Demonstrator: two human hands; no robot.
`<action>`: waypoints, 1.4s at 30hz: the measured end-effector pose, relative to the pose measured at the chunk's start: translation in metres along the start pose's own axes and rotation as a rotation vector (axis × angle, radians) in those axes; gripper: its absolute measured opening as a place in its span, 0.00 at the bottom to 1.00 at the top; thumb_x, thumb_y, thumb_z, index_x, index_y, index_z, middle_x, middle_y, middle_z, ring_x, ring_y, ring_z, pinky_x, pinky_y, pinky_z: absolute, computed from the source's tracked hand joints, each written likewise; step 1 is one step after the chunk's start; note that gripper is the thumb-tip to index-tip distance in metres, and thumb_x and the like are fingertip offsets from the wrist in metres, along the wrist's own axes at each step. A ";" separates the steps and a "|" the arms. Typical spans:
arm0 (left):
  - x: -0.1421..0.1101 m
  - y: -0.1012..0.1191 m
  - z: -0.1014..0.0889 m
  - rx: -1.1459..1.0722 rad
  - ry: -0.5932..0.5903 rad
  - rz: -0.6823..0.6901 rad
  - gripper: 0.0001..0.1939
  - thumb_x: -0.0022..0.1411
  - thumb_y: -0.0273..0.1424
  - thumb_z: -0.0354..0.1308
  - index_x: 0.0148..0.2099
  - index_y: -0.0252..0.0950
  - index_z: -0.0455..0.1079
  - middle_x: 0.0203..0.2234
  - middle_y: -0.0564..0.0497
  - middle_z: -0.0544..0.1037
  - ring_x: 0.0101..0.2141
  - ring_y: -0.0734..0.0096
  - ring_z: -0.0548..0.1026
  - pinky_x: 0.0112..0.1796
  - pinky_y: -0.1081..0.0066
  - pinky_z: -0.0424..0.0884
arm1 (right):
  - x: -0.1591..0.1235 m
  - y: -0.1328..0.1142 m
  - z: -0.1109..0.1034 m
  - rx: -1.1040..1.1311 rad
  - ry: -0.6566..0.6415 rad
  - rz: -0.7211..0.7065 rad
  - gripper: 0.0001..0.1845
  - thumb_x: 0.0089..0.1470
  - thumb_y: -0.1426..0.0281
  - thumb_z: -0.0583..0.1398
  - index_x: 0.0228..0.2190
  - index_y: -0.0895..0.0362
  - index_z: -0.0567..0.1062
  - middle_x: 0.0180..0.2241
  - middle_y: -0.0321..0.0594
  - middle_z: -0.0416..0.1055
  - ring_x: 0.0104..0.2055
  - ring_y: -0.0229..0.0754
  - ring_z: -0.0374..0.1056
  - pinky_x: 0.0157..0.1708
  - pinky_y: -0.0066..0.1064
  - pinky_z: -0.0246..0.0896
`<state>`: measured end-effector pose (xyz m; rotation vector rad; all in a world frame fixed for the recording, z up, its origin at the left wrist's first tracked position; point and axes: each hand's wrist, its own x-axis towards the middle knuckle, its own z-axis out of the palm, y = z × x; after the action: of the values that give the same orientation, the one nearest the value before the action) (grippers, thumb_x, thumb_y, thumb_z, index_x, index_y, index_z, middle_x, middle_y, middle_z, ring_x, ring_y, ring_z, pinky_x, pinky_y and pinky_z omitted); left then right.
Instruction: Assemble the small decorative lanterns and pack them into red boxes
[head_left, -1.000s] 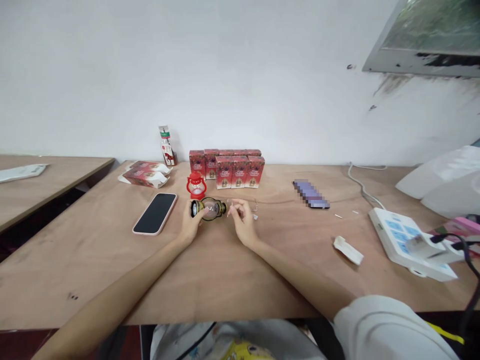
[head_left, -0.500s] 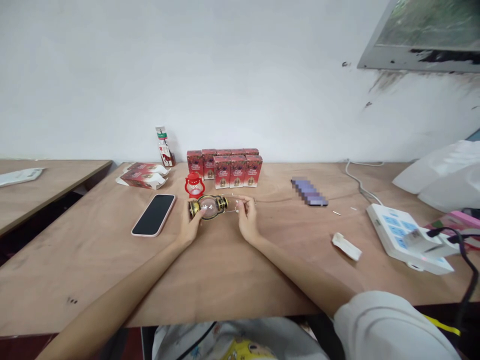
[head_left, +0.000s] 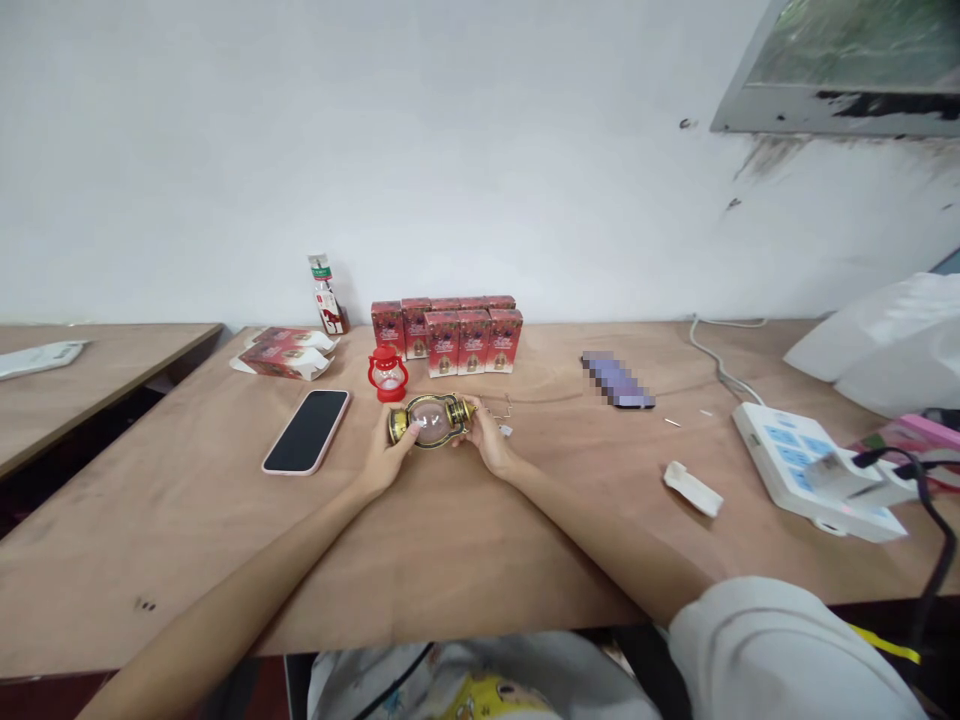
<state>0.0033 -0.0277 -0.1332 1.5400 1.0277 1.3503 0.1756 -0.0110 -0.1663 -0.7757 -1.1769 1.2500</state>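
Note:
A small gold-and-black lantern (head_left: 431, 421) with a clear globe lies on its side between my hands, just above the table. My left hand (head_left: 389, 450) is closed round its base, the thumb resting on the globe. At the top end, my right hand (head_left: 486, 438) grips the lantern's cap with its fingers. A thin bent wire (head_left: 508, 408) and a small white piece (head_left: 505, 431) show just past the right fingers; whether they are attached is unclear. Behind the left hand, a red lantern (head_left: 388, 376) stands upright on the table.
Several red printed boxes (head_left: 473, 342) stand near the wall, and flattened-looking boxes (head_left: 287, 353) lie further left beside a bottle (head_left: 327, 300). A phone (head_left: 307, 432) lies at left, a pixelated dark item (head_left: 616, 381), a white scrap (head_left: 694, 489) and a power strip (head_left: 814, 470) at right.
My right hand has moved left, from the wire at the lantern's top onto its cap. The gold lantern, with my left hand round its base, has shifted slightly right.

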 end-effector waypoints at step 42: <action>0.001 0.000 -0.002 0.512 0.097 0.209 0.17 0.53 0.40 0.59 0.41 0.38 0.61 0.34 0.50 0.72 0.36 0.63 0.73 0.39 0.65 0.68 | -0.012 -0.015 0.006 -0.663 0.388 -0.440 0.11 0.58 0.59 0.50 0.34 0.53 0.64 0.35 0.40 0.63 0.40 0.44 0.61 0.45 0.40 0.59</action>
<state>0.0011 -0.0266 -0.1330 2.0175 1.3801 1.3795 0.1756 -0.0263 -0.1539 -1.1036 -1.3471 0.3087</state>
